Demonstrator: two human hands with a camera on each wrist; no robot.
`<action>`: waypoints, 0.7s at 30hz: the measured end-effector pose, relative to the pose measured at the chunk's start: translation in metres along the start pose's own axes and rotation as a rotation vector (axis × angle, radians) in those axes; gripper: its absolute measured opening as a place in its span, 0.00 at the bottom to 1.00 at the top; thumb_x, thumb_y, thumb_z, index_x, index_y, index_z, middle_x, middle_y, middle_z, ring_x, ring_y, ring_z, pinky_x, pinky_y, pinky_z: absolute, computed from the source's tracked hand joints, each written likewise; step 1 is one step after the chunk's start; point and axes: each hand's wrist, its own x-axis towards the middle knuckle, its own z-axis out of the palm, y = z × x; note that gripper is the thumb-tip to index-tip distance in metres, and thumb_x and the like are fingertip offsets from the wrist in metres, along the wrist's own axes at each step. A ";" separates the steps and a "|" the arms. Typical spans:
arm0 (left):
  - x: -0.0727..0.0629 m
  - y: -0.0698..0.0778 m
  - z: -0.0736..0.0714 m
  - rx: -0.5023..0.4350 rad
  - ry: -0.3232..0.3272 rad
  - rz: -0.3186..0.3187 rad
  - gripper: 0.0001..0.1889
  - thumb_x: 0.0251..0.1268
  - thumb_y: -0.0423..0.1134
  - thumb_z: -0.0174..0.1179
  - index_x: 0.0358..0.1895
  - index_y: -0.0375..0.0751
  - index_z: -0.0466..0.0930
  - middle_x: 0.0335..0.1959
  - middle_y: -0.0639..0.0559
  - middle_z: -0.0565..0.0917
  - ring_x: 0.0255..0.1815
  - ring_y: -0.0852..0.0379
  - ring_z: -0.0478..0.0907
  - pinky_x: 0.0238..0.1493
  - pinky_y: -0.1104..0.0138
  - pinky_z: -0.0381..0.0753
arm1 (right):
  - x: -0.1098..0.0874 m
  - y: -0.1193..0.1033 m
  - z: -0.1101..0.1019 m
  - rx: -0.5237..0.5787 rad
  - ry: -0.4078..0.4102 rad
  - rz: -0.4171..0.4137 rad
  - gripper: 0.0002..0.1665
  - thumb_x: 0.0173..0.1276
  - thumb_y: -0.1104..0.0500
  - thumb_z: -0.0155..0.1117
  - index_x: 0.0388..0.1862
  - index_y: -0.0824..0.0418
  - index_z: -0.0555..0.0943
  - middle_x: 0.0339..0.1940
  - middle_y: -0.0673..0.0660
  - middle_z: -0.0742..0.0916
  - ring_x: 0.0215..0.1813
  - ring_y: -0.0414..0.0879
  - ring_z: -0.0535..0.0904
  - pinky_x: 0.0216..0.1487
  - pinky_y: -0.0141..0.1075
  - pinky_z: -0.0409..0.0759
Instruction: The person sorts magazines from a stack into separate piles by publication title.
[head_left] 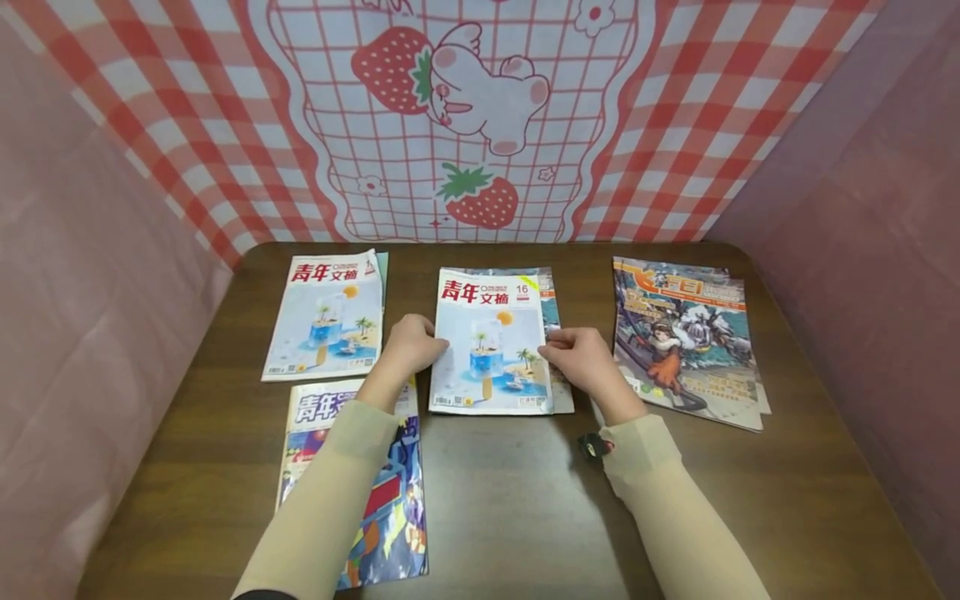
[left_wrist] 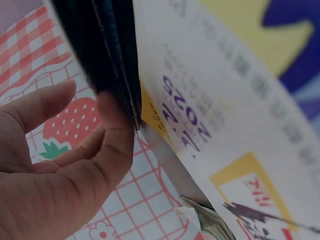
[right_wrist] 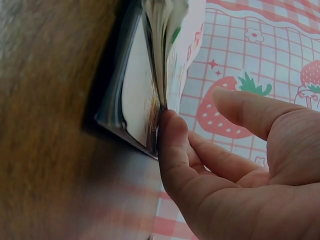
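Note:
In the head view a white magazine with an ice-lolly cover (head_left: pixel 487 346) lies on top of another magazine (head_left: pixel 557 392), whose edge shows at the right. My left hand (head_left: pixel 408 343) touches the left edge of the top magazine. On the opposite side, my right hand (head_left: pixel 587 358) has its fingertips at the right edge. The right wrist view shows a bent finger of the right hand (right_wrist: pixel 210 165) against the page edges (right_wrist: pixel 162 65), thumb apart from them. In the left wrist view, the left hand (left_wrist: pixel 75 170) meets dark magazine edges with its fingers, its thumb standing away.
Another ice-lolly magazine (head_left: pixel 322 321) lies at the back left, over a greenish one. A colourful purple-titled magazine (head_left: pixel 401 500) is partly under my left forearm. Overlapping magazines (head_left: pixel 686 342) lie at the right. A patterned cloth (head_left: pixel 487 108) hangs behind the brown table (head_left: pixel 510 517).

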 end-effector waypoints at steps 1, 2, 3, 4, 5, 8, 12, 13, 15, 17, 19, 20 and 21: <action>0.000 0.000 0.000 -0.008 0.001 0.003 0.16 0.67 0.39 0.65 0.50 0.28 0.81 0.47 0.37 0.82 0.44 0.44 0.78 0.46 0.55 0.81 | 0.000 0.000 0.000 0.001 0.000 0.004 0.27 0.73 0.55 0.66 0.62 0.73 0.79 0.53 0.68 0.86 0.54 0.59 0.83 0.54 0.49 0.81; 0.000 -0.001 -0.001 -0.026 -0.004 0.003 0.16 0.66 0.38 0.66 0.50 0.28 0.80 0.47 0.37 0.81 0.44 0.44 0.79 0.45 0.56 0.82 | 0.001 0.000 0.000 0.001 0.002 0.007 0.27 0.73 0.55 0.66 0.62 0.73 0.79 0.53 0.68 0.86 0.54 0.59 0.83 0.54 0.49 0.81; 0.000 -0.001 -0.001 -0.052 -0.013 0.001 0.17 0.66 0.37 0.66 0.52 0.29 0.79 0.47 0.36 0.81 0.43 0.44 0.79 0.43 0.56 0.83 | 0.001 0.001 0.000 0.002 0.003 0.011 0.27 0.73 0.55 0.67 0.62 0.73 0.79 0.53 0.68 0.86 0.54 0.59 0.83 0.54 0.49 0.81; 0.001 -0.002 -0.001 -0.086 -0.026 -0.004 0.17 0.66 0.36 0.66 0.53 0.29 0.78 0.47 0.36 0.81 0.43 0.44 0.80 0.42 0.57 0.84 | 0.002 0.001 0.000 0.000 0.004 0.015 0.27 0.73 0.55 0.67 0.62 0.73 0.80 0.53 0.68 0.86 0.54 0.58 0.83 0.54 0.49 0.81; 0.001 -0.002 -0.002 -0.125 -0.040 -0.010 0.18 0.66 0.35 0.66 0.55 0.28 0.77 0.47 0.36 0.80 0.42 0.44 0.80 0.39 0.58 0.85 | 0.002 0.001 0.000 0.000 0.006 0.018 0.27 0.73 0.55 0.67 0.62 0.73 0.80 0.53 0.67 0.86 0.54 0.58 0.83 0.54 0.49 0.81; 0.002 -0.003 -0.002 -0.238 -0.077 -0.023 0.20 0.66 0.30 0.65 0.59 0.28 0.74 0.46 0.35 0.80 0.40 0.43 0.82 0.34 0.61 0.87 | 0.003 0.002 0.000 0.003 0.010 0.019 0.27 0.73 0.55 0.67 0.62 0.72 0.80 0.53 0.67 0.86 0.54 0.58 0.82 0.54 0.48 0.81; 0.003 -0.003 -0.003 -0.294 -0.096 -0.017 0.24 0.66 0.27 0.64 0.63 0.25 0.72 0.45 0.34 0.82 0.40 0.43 0.83 0.33 0.62 0.87 | 0.003 0.003 -0.001 0.013 0.007 0.010 0.26 0.73 0.55 0.66 0.62 0.73 0.80 0.54 0.68 0.86 0.55 0.59 0.82 0.54 0.49 0.81; 0.003 -0.003 -0.003 -0.296 -0.102 -0.017 0.24 0.66 0.27 0.64 0.64 0.25 0.71 0.45 0.34 0.82 0.40 0.43 0.83 0.32 0.62 0.87 | 0.003 0.003 -0.001 0.014 0.006 0.007 0.26 0.73 0.55 0.66 0.62 0.73 0.80 0.54 0.68 0.86 0.55 0.59 0.82 0.54 0.49 0.81; 0.003 -0.003 -0.004 -0.300 -0.113 -0.022 0.26 0.65 0.26 0.65 0.65 0.25 0.71 0.47 0.33 0.81 0.40 0.43 0.83 0.32 0.61 0.87 | 0.002 0.002 -0.001 0.015 0.003 0.008 0.26 0.73 0.55 0.66 0.62 0.73 0.80 0.54 0.68 0.85 0.56 0.59 0.82 0.55 0.49 0.81; 0.003 -0.002 -0.004 -0.307 -0.128 -0.036 0.27 0.66 0.26 0.64 0.67 0.27 0.69 0.49 0.33 0.80 0.39 0.43 0.83 0.31 0.61 0.87 | 0.002 0.001 -0.001 0.013 -0.001 0.010 0.26 0.74 0.55 0.66 0.62 0.73 0.80 0.55 0.68 0.85 0.56 0.59 0.81 0.55 0.49 0.81; 0.004 -0.002 -0.004 -0.323 -0.140 -0.045 0.28 0.66 0.27 0.64 0.69 0.30 0.68 0.51 0.33 0.79 0.38 0.44 0.82 0.31 0.61 0.86 | 0.002 0.000 -0.001 0.013 -0.004 0.015 0.26 0.73 0.55 0.66 0.62 0.73 0.80 0.55 0.68 0.85 0.56 0.59 0.81 0.55 0.49 0.80; 0.004 -0.002 -0.004 -0.334 -0.144 -0.046 0.29 0.67 0.27 0.64 0.70 0.31 0.67 0.52 0.33 0.78 0.38 0.44 0.82 0.30 0.61 0.86 | 0.002 0.000 -0.001 0.013 -0.003 0.016 0.26 0.73 0.55 0.66 0.62 0.73 0.80 0.55 0.68 0.85 0.57 0.59 0.81 0.55 0.49 0.80; 0.004 -0.002 -0.004 -0.344 -0.150 -0.046 0.30 0.67 0.27 0.63 0.71 0.32 0.66 0.52 0.33 0.78 0.38 0.44 0.82 0.30 0.61 0.86 | 0.003 0.000 -0.001 0.011 0.000 0.016 0.26 0.73 0.55 0.66 0.62 0.73 0.80 0.54 0.68 0.86 0.57 0.59 0.81 0.56 0.49 0.80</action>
